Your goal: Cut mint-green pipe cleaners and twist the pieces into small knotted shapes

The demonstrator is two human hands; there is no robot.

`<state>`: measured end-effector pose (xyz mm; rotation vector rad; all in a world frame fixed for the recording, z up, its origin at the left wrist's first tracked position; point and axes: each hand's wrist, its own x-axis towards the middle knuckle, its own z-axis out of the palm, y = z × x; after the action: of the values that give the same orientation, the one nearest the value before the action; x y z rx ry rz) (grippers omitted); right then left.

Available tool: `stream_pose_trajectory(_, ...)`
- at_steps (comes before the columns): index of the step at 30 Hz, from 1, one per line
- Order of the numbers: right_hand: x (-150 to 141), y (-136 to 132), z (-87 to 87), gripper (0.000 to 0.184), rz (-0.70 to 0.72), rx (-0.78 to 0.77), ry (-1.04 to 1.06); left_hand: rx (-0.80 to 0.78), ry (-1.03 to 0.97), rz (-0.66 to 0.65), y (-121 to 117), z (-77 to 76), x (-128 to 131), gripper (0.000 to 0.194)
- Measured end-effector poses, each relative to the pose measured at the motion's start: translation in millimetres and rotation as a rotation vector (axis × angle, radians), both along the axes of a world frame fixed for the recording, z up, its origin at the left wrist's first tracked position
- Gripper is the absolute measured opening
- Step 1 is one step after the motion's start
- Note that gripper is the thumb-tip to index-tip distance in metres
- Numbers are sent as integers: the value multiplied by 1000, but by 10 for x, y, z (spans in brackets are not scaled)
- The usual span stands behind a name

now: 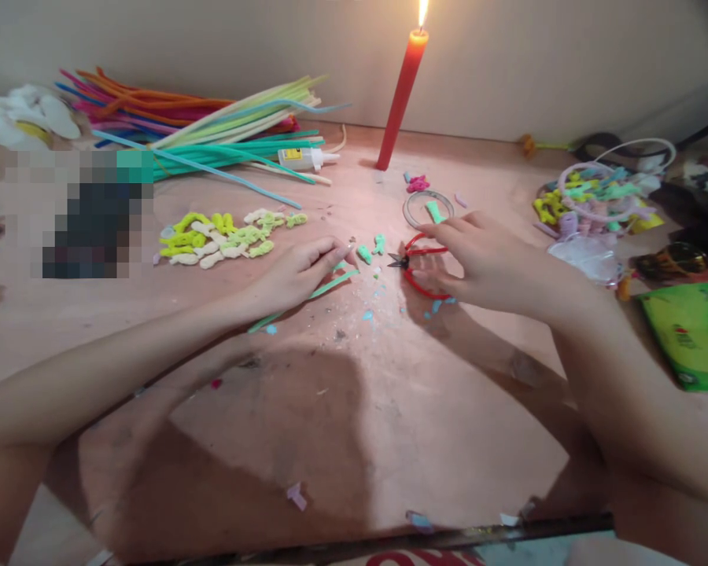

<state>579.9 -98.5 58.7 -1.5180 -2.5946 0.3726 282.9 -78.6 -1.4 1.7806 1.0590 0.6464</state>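
My left hand (298, 271) rests on the table with its fingers together over a long green pipe cleaner (330, 284) that runs out under it toward the right. Small red-handled cutters (418, 267) lie under my right hand (477, 255), whose fingers curl over the handles; the dark tip points left. Small teal cut pieces (370, 250) lie between the two hands. Just beyond the right hand a clear round lid (428, 208) holds one teal piece.
A lit red candle (402, 98) stands at the back. A heap of coloured pipe cleaners (212, 126) and a glue bottle (307, 158) lie back left. Yellow and cream twisted pieces (224, 236) sit left of centre. Hoops with pastel pieces (595, 196) and a green packet (690, 334) are on the right.
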Motion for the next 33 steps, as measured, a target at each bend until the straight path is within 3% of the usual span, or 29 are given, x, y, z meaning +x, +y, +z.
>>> stream_pose_trajectory(3,-309,-138,-65,36,20,-60,241,-16,-82,67,-2,-31,30,46)
stream_pose_trajectory(5,-553,-197,-190,36,53,-236,474,-36,-232,123,-24,-29,77,47)
stream_pose_trajectory(10,-906,-212,-526,31,141,-429,870,-325,-594,160,-92,49,209,41)
stream_pose_trajectory(17,-912,-182,-669,15,136,-606,1036,-407,-651,138,5,-36,176,53)
stream_pose_trajectory(23,-790,-55,-760,32,-16,-789,1326,-430,-380,51,142,-57,67,48)
stream_pose_trajectory(25,-724,10,-767,40,14,-854,1347,-392,-426,153,218,-40,28,36)
stream_pose_trajectory(28,-682,72,-765,43,-9,-898,1399,-265,-662,434,386,-3,-51,16)
stream_pose_trajectory(33,-755,71,-782,36,-199,-881,1570,-251,-853,689,561,36,-132,23)
